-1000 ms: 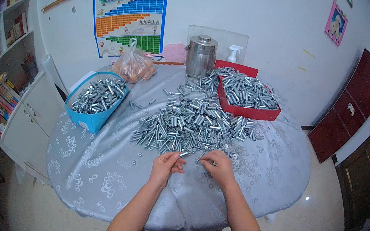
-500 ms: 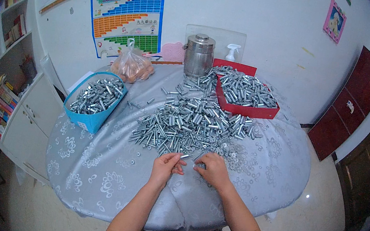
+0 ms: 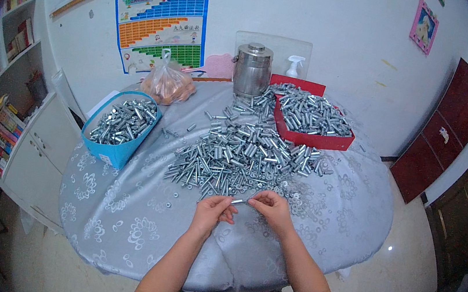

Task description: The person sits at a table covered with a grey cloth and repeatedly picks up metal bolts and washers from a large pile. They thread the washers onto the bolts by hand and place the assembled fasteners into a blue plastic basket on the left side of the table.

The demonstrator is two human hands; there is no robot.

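My left hand (image 3: 211, 211) and my right hand (image 3: 271, 208) meet over the near part of a round table (image 3: 136, 224) covered with a pale blue flowered cloth. Between their fingertips they pinch one small silver metal bolt (image 3: 239, 201), each hand on one end. Just beyond the hands lies a big heap of like silver bolts and sleeves (image 3: 244, 156), with small washers (image 3: 303, 198) scattered at its right edge.
A blue box (image 3: 121, 129) full of metal parts stands at the left, a red tray (image 3: 311, 119) full of them at the back right. A steel pot (image 3: 252, 69), a spray bottle (image 3: 294, 67) and an orange-filled plastic bag (image 3: 167, 83) stand by the wall. Shelves with books are at the left, a dark red cabinet (image 3: 443, 134) at the right.
My hands have come closer together and now hold one bolt between them; the right hand has drawn in from the pile's edge.
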